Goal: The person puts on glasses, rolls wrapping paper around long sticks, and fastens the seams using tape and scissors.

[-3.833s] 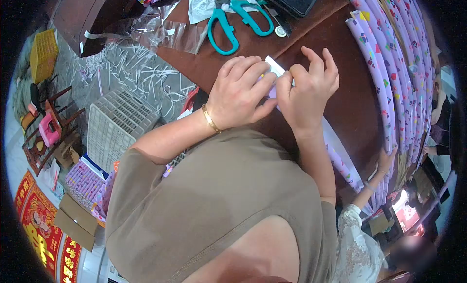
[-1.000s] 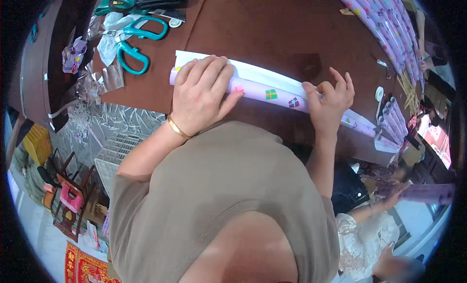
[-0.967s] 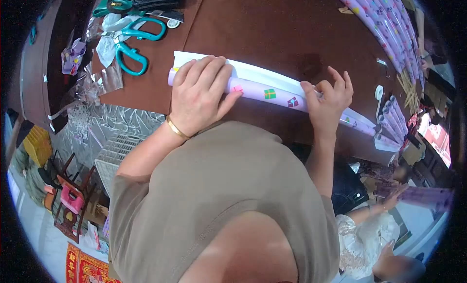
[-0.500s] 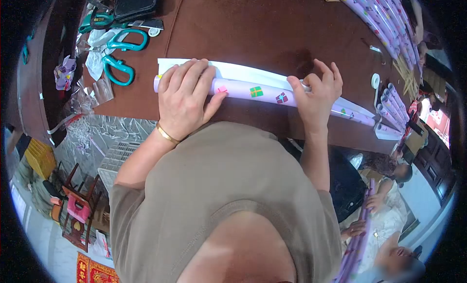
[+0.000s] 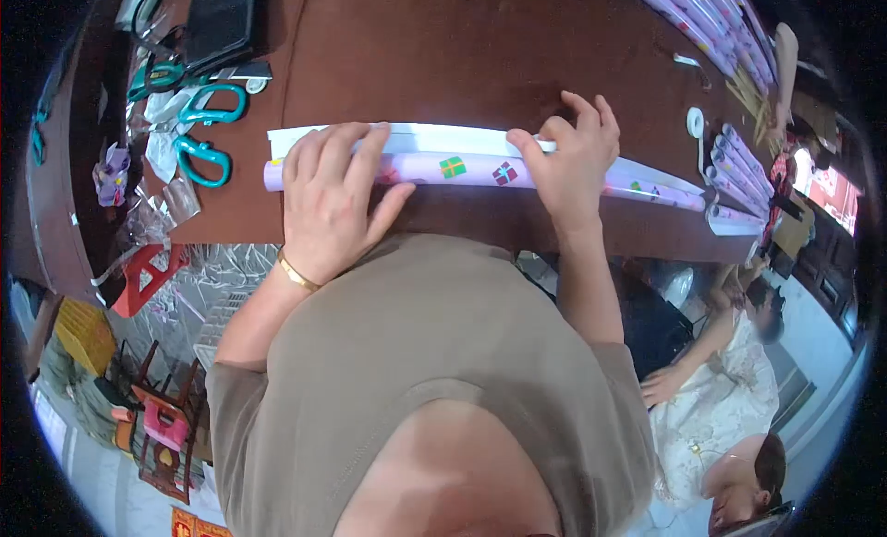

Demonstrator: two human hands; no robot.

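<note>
A long roll of lilac wrapping paper (image 5: 416,169) with printed gift boxes lies along the table's near edge, its white underside (image 5: 439,139) showing as a flap on the far side. My left hand (image 5: 328,186) is draped over the roll's left part, fingers across the flap and thumb on the near side. Farther right, my right hand (image 5: 573,168) pinches the flap's edge with thumb and forefinger, its other fingers raised. A small white bit shows at that pinch; I cannot tell what it is. The roll tapers away to the right, past my right hand.
Teal scissors (image 5: 205,135) and a black case (image 5: 220,24) lie at the left. Finished lilac rolls (image 5: 739,172) and a white tape roll (image 5: 695,121) sit at the right, more rolls (image 5: 707,29) at the far right. A person (image 5: 716,389) sits at lower right.
The view has shifted, so the table things appear farther left. Both hands keep their hold on the paper. The person at lower right no longer shows lilac rolls in hand; another arm appears at upper right.
</note>
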